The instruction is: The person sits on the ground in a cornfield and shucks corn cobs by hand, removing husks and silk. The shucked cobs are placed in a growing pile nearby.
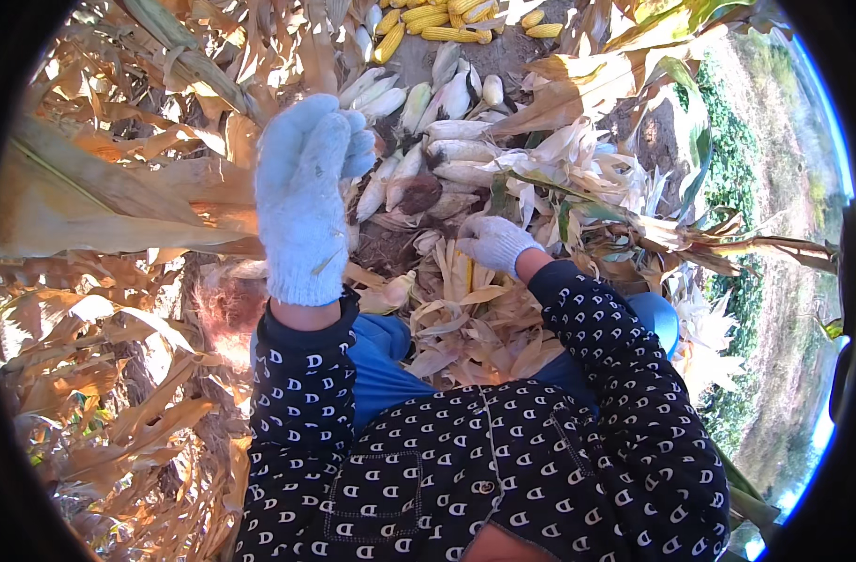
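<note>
Both my hands wear white knitted gloves. My left hand [303, 190] is raised close to the camera, its fingers curled; whether anything lies inside them cannot be seen. Lower and to the right, my right hand [499, 244] has its fingers closed at the upper end of a partly husked ear of corn [464, 272]. Yellow kernels show between the ear's dry husks. Loose pale husks [480, 330] pile up between my knees. Just beyond my hands lie several unhusked ears of corn [463, 151] on the soil, some overlapping.
Husked yellow ears [435, 21] lie in a heap at the top. Dry corn stalks and leaves [118, 204] crowd the left side. A bent stalk [744, 244] reaches in from the right, with green plants [733, 168] behind it. A husk-covered ear [389, 293] lies near my left knee.
</note>
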{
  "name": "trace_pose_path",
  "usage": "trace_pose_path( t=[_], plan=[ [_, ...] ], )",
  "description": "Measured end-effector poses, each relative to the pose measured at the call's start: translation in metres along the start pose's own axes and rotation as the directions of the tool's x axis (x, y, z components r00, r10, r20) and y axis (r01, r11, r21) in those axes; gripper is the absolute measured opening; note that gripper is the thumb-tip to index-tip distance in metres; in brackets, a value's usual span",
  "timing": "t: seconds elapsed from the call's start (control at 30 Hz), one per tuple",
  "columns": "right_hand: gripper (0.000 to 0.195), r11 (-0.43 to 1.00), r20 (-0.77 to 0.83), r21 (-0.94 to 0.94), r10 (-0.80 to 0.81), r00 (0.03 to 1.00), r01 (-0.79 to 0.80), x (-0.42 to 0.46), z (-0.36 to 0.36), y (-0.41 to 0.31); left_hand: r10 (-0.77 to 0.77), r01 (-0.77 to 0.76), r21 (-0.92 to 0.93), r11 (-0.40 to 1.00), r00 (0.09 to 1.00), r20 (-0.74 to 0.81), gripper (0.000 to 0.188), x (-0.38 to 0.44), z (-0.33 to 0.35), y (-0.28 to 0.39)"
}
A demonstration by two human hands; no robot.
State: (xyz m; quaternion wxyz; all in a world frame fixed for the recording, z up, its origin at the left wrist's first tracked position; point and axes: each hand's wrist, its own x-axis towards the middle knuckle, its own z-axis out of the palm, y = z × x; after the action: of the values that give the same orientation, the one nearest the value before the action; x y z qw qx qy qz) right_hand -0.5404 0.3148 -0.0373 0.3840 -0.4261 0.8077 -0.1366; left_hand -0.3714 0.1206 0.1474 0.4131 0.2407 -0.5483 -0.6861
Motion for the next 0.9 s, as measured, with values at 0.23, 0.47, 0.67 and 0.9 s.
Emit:
trace_pose_path(
  t=[0.23,0.47,0.67,0.9],
  plan=[
    [0.043,0.981,-0.075,0.157,0.13,0.989,-0.117,0.03,0.057,0.028,0.009,-0.008,0.005,1.0,0.997,-0.075,0.029,0.002,-0.001,0.011],
    [0.043,0.908,-0.113,-0.315,-0.325,0.939,0.277,0.077,0.073,-0.022,-0.012,0.012,-0.016,1.0,1.0,0.001,0.032,0.009,-0.01,0.01],
    [0.038,0.978,-0.192,-0.104,-0.2,0.961,0.182,0.128,0.09,-0.011,-0.057,0.057,0.016,0.998,0.998,0.005,0.032,0.012,-0.006,0.009],
    [0.027,0.177,-0.252,0.955,0.059,0.966,0.238,0.102,-0.029,-0.008,-0.051,0.051,-0.002,0.999,0.999,0.015,0.035,0.013,-0.016,0.012]
  ],
)
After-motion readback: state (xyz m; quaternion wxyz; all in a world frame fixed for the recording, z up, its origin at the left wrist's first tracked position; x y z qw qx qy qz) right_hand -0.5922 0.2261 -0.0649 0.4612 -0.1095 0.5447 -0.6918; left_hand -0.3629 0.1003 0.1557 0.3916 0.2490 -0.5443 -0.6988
